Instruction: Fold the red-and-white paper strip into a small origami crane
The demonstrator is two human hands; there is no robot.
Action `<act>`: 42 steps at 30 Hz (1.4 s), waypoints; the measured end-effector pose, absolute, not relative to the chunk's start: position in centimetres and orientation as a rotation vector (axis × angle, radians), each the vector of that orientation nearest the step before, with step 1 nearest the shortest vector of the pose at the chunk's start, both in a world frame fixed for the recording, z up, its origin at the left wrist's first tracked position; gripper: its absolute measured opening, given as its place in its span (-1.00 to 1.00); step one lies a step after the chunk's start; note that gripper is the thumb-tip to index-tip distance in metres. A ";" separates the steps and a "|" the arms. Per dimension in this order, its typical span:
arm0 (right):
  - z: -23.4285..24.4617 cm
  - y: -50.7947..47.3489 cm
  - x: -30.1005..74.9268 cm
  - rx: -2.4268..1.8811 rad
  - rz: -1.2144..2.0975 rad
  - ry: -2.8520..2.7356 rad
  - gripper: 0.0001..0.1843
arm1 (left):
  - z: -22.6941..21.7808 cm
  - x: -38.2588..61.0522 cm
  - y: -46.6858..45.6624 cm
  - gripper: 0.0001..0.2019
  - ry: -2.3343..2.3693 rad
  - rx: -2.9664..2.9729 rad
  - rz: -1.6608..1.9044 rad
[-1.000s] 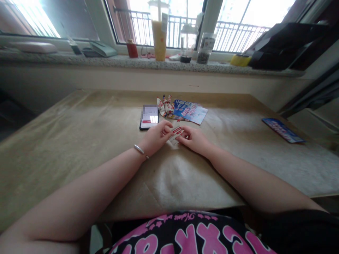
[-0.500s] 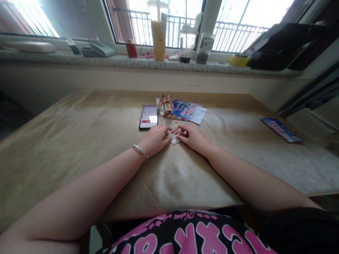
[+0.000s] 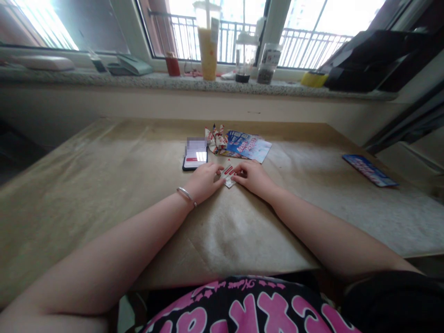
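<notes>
Between my two hands lies a small folded piece of printed paper (image 3: 228,177), white with red print and pointed at top and bottom. My left hand (image 3: 205,180) pinches its left edge, thumb in front and fingers curled behind. On the opposite edge, my right hand (image 3: 255,178) grips the paper between thumb and bent fingers. Just beyond my left hand a phone (image 3: 195,158) lies face up with its screen lit. Several folded paper pieces (image 3: 215,138) in the same print are heaped behind, beside a fanned stack of blue leaflets (image 3: 248,146).
Another blue leaflet stack (image 3: 369,171) lies on the table's right side. Along the stone windowsill (image 3: 138,79) stand a tall cup of yellow drink (image 3: 208,51), a red jar (image 3: 172,64), clear containers (image 3: 268,64), a yellow tape roll (image 3: 314,79) and a black bag (image 3: 367,62).
The folded paper has shifted and turned slightly between my fingers. Both hands stay almost in the same place, still holding its edges.
</notes>
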State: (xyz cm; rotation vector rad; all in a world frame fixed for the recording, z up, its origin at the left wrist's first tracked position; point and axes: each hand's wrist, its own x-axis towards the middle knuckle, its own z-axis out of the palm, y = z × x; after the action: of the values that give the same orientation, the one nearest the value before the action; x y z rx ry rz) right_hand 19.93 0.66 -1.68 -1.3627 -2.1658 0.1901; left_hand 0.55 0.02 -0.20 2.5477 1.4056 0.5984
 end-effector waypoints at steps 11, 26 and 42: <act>-1.9 1.9 21.5 -1.111 0.332 -2.365 -0.87 | -0.4 0.3 0.1 -0.69 1.342 2.501 0.655; -0.6 0.1 21.1 -1.145 0.018 -2.462 -0.88 | 0.1 0.4 0.3 -0.76 1.278 2.571 0.591; -0.7 0.2 20.9 -1.008 0.093 -2.496 -0.85 | 0.2 0.2 0.3 -0.78 1.077 2.902 0.482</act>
State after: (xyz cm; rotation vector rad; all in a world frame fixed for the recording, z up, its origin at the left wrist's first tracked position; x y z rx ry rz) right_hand 20.93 0.20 -0.67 -1.0082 -2.4956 0.0929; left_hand 0.17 0.29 0.15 2.9021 1.0766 0.4815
